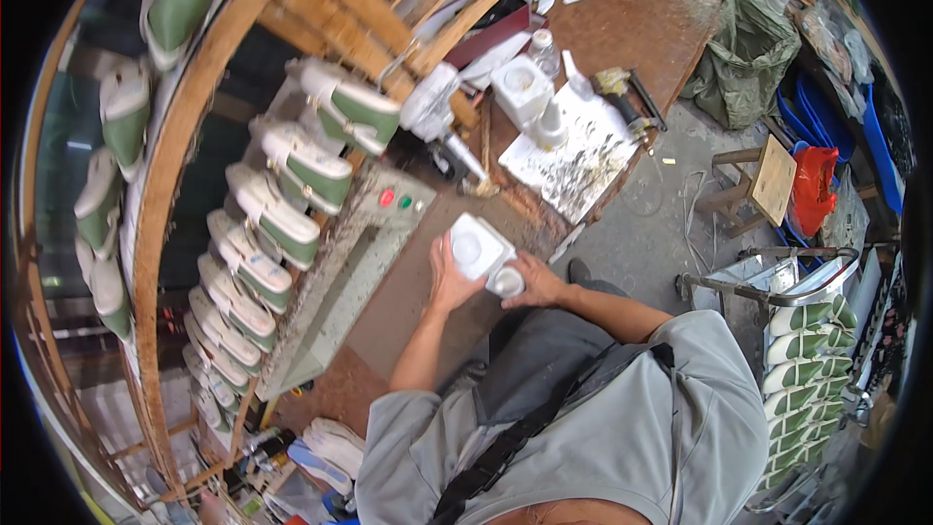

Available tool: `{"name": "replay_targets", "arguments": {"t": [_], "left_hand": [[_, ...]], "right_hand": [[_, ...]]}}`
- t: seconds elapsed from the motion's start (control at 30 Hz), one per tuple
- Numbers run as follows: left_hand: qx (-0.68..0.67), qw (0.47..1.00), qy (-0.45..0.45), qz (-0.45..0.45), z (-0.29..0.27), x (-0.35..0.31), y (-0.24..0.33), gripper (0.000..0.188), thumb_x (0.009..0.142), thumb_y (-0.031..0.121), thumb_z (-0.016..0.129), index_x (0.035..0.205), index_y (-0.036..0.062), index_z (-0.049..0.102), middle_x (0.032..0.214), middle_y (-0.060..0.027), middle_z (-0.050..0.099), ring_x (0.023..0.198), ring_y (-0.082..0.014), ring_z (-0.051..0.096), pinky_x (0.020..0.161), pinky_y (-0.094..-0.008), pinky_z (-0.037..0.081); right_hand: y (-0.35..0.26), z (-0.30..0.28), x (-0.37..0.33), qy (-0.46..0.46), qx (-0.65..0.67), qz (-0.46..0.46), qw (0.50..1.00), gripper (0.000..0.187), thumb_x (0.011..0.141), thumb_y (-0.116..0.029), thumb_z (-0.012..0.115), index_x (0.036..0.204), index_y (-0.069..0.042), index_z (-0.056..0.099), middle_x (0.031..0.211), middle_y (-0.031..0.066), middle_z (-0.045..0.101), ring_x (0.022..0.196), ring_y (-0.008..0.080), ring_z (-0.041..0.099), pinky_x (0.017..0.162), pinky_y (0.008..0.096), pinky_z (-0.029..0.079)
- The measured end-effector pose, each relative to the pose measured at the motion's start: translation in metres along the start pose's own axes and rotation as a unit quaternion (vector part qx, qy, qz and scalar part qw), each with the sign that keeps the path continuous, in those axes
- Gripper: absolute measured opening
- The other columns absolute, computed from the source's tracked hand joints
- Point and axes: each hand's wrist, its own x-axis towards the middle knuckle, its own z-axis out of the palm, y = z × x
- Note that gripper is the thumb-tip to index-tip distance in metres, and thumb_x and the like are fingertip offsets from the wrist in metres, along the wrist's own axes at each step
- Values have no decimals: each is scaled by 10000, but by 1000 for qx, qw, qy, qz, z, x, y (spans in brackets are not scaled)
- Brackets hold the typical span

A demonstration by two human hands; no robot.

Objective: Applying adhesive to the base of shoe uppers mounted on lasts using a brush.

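My left hand (446, 278) is closed round the side of a white square plastic container (476, 246) with a round opening on top. In my right hand (535, 285) is a small white round cup (506, 281), held right against the container's near corner. Both are above my lap at the bench edge. What is inside the container cannot be made out. On the bench beyond, a similar white square container (522, 89) and a white bottle (550, 128) stand at a white sheet (573, 160) covered with dark specks.
To the left, green-and-white shoes (275, 209) hang in rows by a wooden frame (160, 194) and a panel with red and green buttons (388, 197). A brush (479, 185) lies ahead. At right are a wooden stool (763, 185), a green sack (743, 53) and a shoe-laden cart (807, 369).
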Motion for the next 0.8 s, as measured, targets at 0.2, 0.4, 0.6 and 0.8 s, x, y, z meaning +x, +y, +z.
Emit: {"name": "replay_targets", "arguments": {"t": [0.2,0.4,0.6,0.8], "left_hand": [[-101,995,2,12,-33,21,54,1127,531,223,795,1360,-11,68,1294,-262,258,1216,-413,252,1029,-469,237],[-332,941,20,65,-24,49,110,1197,568,335,815,1376,-28,10,1344,-256,211,1263,-376,248,1042,-430,247],[-447,894,-25,16,13,47,82,783,727,317,732,1300,-34,330,1287,-205,418,1231,-278,378,1005,-384,314],[-5,953,170,-250,110,41,5,762,780,371,642,1302,-65,300,1341,-269,291,1242,-426,279,1030,-469,249]], "right_hand": [[-60,-72,-17,23,102,131,986,816,585,-424,774,1208,-36,419,1245,200,401,1132,343,457,934,385,392],[-114,-162,-66,109,97,248,958,666,602,-339,748,1138,-16,519,1046,170,575,990,302,564,900,349,418],[-76,-252,-80,271,268,219,898,601,630,-275,729,1113,24,533,1029,114,608,957,192,570,849,315,438],[82,-382,23,384,184,201,882,616,643,-313,709,1117,35,524,1012,171,615,918,233,603,805,324,465]]}}
